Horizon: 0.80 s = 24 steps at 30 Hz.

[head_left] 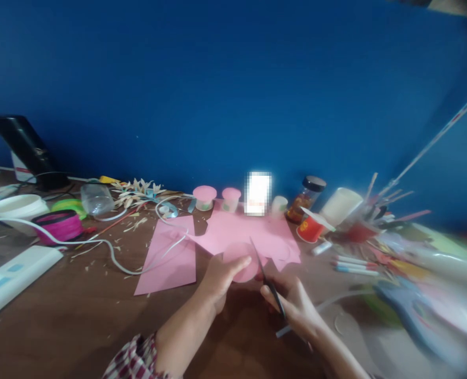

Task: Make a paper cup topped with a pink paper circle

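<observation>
My left hand (221, 279) is closed on a round piece of pink paper (243, 271), with the thumb lying on top of it. In my right hand (290, 300) is a pair of dark-handled scissors (270, 284), the blades pointing up and left at the right edge of the round piece. Whether the blades touch the paper I cannot tell. Behind the hands lies a larger cut pink sheet (233, 229) with an uneven edge. A separate pink sheet (170, 263) lies to the left, crossed by a white cable.
Two small cups with pink tops (205, 197) stand by the blue wall, near a bright blurred-out panel (258, 193). Rightward are a dark-lidded jar (306, 200), a red paper cup (310, 229) and several markers (354, 266). A white power strip (23, 276) lies left.
</observation>
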### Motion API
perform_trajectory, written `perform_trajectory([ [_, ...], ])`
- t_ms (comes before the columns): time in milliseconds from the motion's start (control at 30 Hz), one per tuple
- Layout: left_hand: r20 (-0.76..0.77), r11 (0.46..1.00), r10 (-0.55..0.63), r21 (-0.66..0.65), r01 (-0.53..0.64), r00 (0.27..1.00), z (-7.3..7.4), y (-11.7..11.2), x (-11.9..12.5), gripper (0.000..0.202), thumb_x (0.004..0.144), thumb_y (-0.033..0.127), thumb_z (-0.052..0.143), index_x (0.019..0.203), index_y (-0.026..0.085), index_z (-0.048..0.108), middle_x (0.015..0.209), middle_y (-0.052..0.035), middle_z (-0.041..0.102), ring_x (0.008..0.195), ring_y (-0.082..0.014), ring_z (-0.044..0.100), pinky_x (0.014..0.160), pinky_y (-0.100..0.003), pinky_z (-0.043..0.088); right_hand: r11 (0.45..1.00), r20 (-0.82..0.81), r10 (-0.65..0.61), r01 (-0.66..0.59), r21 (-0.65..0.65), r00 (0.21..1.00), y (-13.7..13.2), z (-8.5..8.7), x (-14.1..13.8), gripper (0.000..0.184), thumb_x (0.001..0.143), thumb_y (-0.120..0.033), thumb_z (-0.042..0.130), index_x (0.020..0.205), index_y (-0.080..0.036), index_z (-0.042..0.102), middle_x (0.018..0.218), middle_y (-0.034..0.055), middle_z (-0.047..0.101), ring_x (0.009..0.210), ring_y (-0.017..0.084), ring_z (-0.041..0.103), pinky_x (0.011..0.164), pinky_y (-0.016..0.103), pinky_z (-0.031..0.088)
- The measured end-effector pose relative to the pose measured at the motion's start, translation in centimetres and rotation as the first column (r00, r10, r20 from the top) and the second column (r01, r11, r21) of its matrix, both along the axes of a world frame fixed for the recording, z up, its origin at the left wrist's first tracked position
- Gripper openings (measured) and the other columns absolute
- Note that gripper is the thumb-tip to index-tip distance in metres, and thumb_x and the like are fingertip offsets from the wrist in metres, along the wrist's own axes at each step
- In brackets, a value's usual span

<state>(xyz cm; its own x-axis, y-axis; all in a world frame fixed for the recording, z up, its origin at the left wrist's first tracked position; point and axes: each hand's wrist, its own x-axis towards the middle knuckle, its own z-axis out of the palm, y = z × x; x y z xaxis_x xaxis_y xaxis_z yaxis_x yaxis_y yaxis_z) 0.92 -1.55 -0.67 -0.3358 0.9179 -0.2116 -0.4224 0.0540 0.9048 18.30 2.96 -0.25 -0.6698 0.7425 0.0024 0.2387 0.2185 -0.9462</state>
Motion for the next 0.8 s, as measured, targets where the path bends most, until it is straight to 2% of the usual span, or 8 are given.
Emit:
perform_trajectory([
  [300,0.010,1.000,-0.005,-0.012,0.005,1.000,0.45,0.07,-0.05,0.038,0.066,0.035,0.078,0.093,0.009,0.075,0.090,-0.0145,0.076,0.085,-0.0300,0.070,0.081,-0.040,0.053,0.999,-0.024,0.014,-0.015,-0.037,1.000,0.12,-0.07,-0.07,0.045,0.083,-0.053,0.064,0.095,-0.010,0.068,0.060,-0.0028,0.045,0.053,0.010,0.041,0.046,0.021,0.033],
  [533,-0.011,1.000,-0.024,0.002,0.024,1.000,0.31,0.01,0.12,0.036,0.067,0.035,0.077,0.092,0.009,0.075,0.090,-0.0156,0.076,0.086,-0.0309,0.070,0.081,-0.040,0.053,0.997,-0.063,0.017,-0.022,-0.071,0.998,-0.07,-0.13,-0.25,0.043,0.081,-0.057,0.064,0.082,-0.013,0.062,0.061,-0.0024,0.047,0.054,0.011,0.044,0.048,0.021,0.035],
  [700,0.009,0.998,0.006,-0.056,-0.006,1.000,0.16,0.20,0.22,0.040,0.062,0.035,0.080,0.091,0.008,0.075,0.089,-0.0152,0.076,0.086,-0.0314,0.070,0.080,-0.040,0.053,0.998,-0.059,0.023,-0.026,-0.059,0.998,-0.04,-0.17,-0.20,0.043,0.082,-0.057,0.063,0.079,-0.014,0.060,0.062,-0.0022,0.048,0.056,0.011,0.045,0.050,0.022,0.035],
  [800,0.010,0.999,0.010,-0.045,-0.010,1.000,0.27,0.12,0.24,0.038,0.063,0.035,0.080,0.089,0.009,0.075,0.088,-0.0148,0.076,0.087,-0.0309,0.070,0.080,-0.039,0.053,0.998,-0.047,0.029,-0.031,-0.055,0.998,-0.02,-0.10,-0.16,0.044,0.082,-0.058,0.062,0.077,-0.014,0.059,0.061,-0.0026,0.047,0.055,0.011,0.044,0.050,0.022,0.034],
])
